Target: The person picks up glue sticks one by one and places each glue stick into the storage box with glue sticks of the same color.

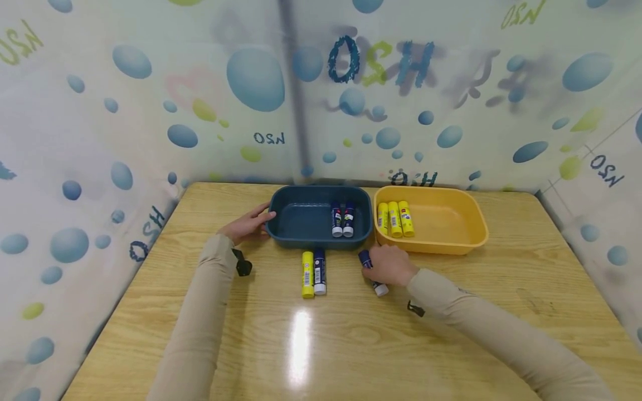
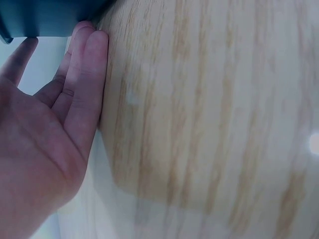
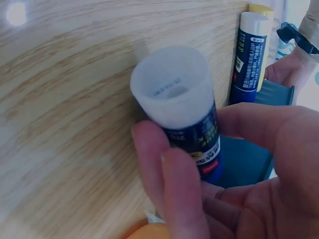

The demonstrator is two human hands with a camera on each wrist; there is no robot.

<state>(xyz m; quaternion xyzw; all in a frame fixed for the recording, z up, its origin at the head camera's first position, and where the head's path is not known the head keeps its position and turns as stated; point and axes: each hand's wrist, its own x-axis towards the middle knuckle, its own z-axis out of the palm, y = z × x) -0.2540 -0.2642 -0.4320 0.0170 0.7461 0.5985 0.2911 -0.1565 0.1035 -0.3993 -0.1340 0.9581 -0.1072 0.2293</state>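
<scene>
My right hand (image 1: 390, 265) grips a dark blue glue stick (image 1: 380, 288) with a white end, just above the table in front of the bins; the right wrist view shows fingers and thumb around its barrel (image 3: 197, 144). My left hand (image 1: 247, 224) touches the left end of a dark blue bin (image 1: 321, 243), its fingers (image 2: 89, 74) nearly straight against the outer wall. Two blue glue sticks (image 1: 343, 220) lie inside that bin. A yellow glue stick (image 1: 307, 275) and another blue glue stick (image 1: 320, 273) lie side by side on the table between my hands.
An orange-yellow bin (image 1: 431, 247) stands right of the blue one, with three yellow glue sticks (image 1: 395, 219) at its left end. Both bins sit near the back edge of the wooden table (image 1: 241, 345). A patterned cloth (image 1: 200, 161) hangs behind.
</scene>
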